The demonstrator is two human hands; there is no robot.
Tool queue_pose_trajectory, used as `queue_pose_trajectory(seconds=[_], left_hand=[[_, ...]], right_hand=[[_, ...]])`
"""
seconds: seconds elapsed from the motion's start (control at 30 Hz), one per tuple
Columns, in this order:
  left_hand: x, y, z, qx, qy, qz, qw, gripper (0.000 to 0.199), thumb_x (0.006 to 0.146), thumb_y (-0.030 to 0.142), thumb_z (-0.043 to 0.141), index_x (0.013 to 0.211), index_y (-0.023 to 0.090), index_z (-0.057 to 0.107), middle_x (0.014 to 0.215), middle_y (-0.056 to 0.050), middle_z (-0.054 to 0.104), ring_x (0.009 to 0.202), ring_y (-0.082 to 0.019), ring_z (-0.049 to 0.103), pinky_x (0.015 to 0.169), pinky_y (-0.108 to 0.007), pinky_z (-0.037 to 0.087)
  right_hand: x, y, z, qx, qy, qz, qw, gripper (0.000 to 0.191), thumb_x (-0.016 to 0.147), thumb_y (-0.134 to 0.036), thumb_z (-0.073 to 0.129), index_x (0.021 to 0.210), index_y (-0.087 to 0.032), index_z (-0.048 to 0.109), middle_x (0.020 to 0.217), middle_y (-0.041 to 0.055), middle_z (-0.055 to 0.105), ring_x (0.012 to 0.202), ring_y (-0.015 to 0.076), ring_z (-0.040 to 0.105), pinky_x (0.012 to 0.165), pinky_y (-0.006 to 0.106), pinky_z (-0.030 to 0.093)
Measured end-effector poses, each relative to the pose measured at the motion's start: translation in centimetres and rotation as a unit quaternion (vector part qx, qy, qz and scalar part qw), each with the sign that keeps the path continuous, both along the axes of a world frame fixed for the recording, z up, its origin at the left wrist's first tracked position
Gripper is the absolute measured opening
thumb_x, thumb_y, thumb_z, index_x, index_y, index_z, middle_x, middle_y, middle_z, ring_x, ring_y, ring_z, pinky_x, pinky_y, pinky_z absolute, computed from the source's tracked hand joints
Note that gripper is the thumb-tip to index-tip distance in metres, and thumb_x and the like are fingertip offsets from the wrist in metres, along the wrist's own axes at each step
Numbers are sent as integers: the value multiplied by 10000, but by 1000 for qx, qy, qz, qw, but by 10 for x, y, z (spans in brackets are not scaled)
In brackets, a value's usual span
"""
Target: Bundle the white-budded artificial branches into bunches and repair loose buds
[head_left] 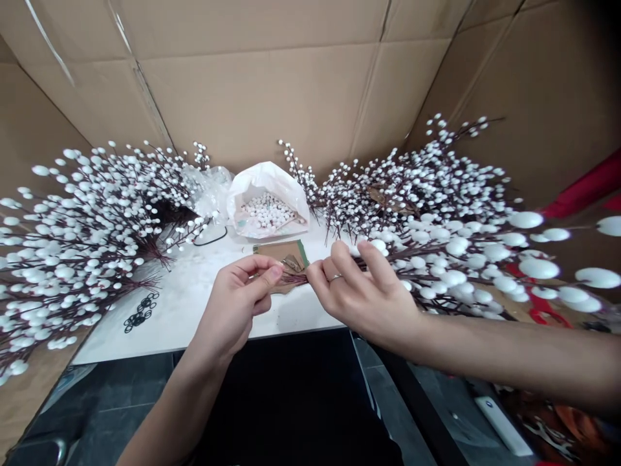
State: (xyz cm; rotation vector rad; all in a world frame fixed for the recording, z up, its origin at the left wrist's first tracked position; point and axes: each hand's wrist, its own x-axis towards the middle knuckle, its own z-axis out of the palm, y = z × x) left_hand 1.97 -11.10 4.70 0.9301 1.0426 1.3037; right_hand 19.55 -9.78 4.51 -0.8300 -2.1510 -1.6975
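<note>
White-berried bunch (453,278), dark reddish stems; right hand (363,294) clenched round them; left hand (237,294) pinching a tiny piece (280,264), apparently pale.

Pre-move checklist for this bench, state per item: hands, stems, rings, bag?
1. Right hand has the bunch of stems: ok, fingers curled around it, cut ends sticking out toward the left hand.
2. Left hand's pinch loaded: cannot tell; thumb and forefinger meet, but what lies between them is too small to make out.
3. Held bunch separate from the right-hand pile of branches: not ok, its berry ends overlap the pile in view.
4. Black rings sorted singly: not ok, heaped together near the table's left side.
5. White bag open: ok, loose white berries visible inside.
</note>
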Motion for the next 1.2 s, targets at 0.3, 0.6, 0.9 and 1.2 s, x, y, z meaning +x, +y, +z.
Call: queue_pose_trajectory(seconds=[0.3, 0.6, 0.9, 1.2], left_hand=[[5, 4, 14, 4, -22, 3, 1000, 260, 688, 302, 772, 702, 109, 598, 645, 27, 480, 415, 19, 217, 399, -175, 106], [15, -18, 23, 1, -111, 54, 992, 272, 686, 346, 775, 735, 152, 592, 519, 87, 368, 393, 7, 188, 356, -132, 148], [11, -18, 19, 33, -48, 53, 997, 246, 722, 368, 743, 733, 160, 613, 609, 41, 456, 411, 1, 195, 376, -172, 119], [11, -26, 20, 114, 77, 91, 986, 212, 753, 375, 706, 697, 187, 627, 543, 26, 498, 420, -43, 289, 388, -188, 199]], right_hand=[[4, 8, 17, 77, -42, -19, 996, 128, 818, -148, 503, 808, -155, 630, 752, 53, 682, 827, 190, 587, 927, 348, 330], [4, 1, 30, 127, 19, -6, 992, 112, 757, -105, 570, 806, -206, 582, 725, -10, 673, 841, 154, 561, 946, 321, 309], [3, -4, 33, 131, -36, -21, 991, 25, 754, -197, 554, 754, -195, 579, 718, 34, 623, 803, 195, 526, 952, 344, 318], [1, -13, 37, 88, -28, -29, 995, 170, 740, -109, 458, 766, -174, 613, 716, 67, 620, 795, 223, 523, 967, 377, 307]])
